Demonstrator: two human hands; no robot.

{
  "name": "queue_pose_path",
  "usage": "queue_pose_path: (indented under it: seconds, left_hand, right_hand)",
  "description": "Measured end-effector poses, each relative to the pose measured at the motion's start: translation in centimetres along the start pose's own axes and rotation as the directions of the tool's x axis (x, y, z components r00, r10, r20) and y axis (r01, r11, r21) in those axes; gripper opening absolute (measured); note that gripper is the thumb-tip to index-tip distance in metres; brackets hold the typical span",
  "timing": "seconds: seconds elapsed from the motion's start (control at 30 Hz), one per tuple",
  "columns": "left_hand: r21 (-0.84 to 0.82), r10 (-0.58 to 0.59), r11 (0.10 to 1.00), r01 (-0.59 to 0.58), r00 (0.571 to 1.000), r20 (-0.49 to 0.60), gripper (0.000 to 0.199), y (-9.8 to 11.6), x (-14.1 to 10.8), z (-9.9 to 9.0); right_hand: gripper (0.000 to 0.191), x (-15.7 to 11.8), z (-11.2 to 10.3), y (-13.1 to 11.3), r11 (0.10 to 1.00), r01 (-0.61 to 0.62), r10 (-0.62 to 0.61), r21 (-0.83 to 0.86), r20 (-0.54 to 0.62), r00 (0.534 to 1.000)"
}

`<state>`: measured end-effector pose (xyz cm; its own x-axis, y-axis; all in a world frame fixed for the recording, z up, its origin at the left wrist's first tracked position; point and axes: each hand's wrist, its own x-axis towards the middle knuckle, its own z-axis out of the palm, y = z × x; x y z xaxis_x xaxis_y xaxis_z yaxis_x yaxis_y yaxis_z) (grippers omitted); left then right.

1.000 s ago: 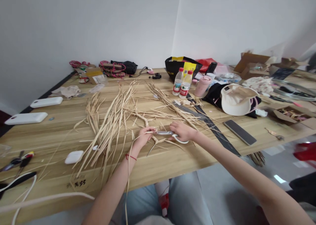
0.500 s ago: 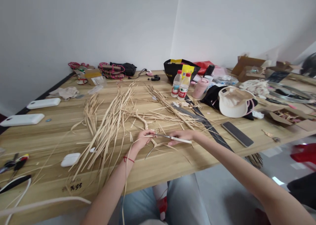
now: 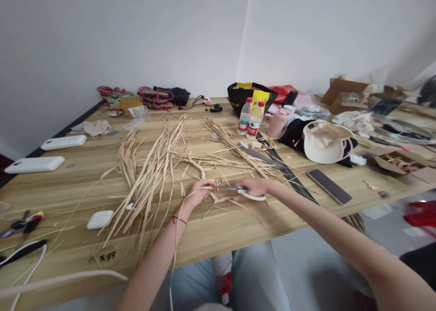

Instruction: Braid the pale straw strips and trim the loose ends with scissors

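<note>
My left hand (image 3: 200,192) is closed on a wrapped straw piece (image 3: 213,196), a pale, branching form bound with strips, lying near the table's front edge. A long straw strip hangs from that hand past the wrist. In my right hand (image 3: 252,187) is a pair of scissors (image 3: 255,196) with white handles. Its blades point left and reach the straw at my left fingertips. A thin dark metal wire end (image 3: 206,212) sticks out below the piece. Loose straw strips (image 3: 155,165) lie in a large heap to the left and behind.
Two water bottles (image 3: 254,120), a pink cup (image 3: 277,123) and a black bag (image 3: 235,99) stand at the back. To the right are a cream cap (image 3: 323,142), a phone (image 3: 329,187) and a small cardboard box (image 3: 402,163). A white earbud case (image 3: 100,220) lies left.
The scissor handles have spread apart and the blades look slightly more opened. The whole view has shifted a little; my left hand stays at the straw piece.
</note>
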<state>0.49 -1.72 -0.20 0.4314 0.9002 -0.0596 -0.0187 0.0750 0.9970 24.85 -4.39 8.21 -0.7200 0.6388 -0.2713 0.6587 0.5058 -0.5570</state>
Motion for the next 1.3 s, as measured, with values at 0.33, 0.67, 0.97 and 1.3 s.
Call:
queue_pose_path:
  seconds: [0.33,0.67,0.97,1.3]
  left_hand:
    - [0.008,-0.01,1.0,0.01,1.0,0.004,0.02,-0.1,0.0,0.0]
    - [0.044,-0.006,0.999,0.005,1.0,0.002,0.021,0.0,0.0,0.0]
    - [0.008,-0.021,1.0,0.022,0.999,-0.042,0.024,-0.5,0.4,-0.2]
    - [0.0,0.004,1.0,-0.004,1.0,0.029,0.022,-0.2,0.3,-0.3]
  right_hand:
    - [0.016,0.5,0.5,0.7,0.983,0.039,-0.04,-0.182,0.001,0.999]
    - [0.016,0.9,1.1,1.2,0.988,0.06,-0.056,-0.139,0.034,0.998]
    - [0.038,1.0,0.2,-0.2,0.983,-0.176,0.163,0.049,0.201,0.966]
    - [0.036,0.9,0.8,1.1,0.977,-0.213,0.213,-0.005,0.1,0.972]
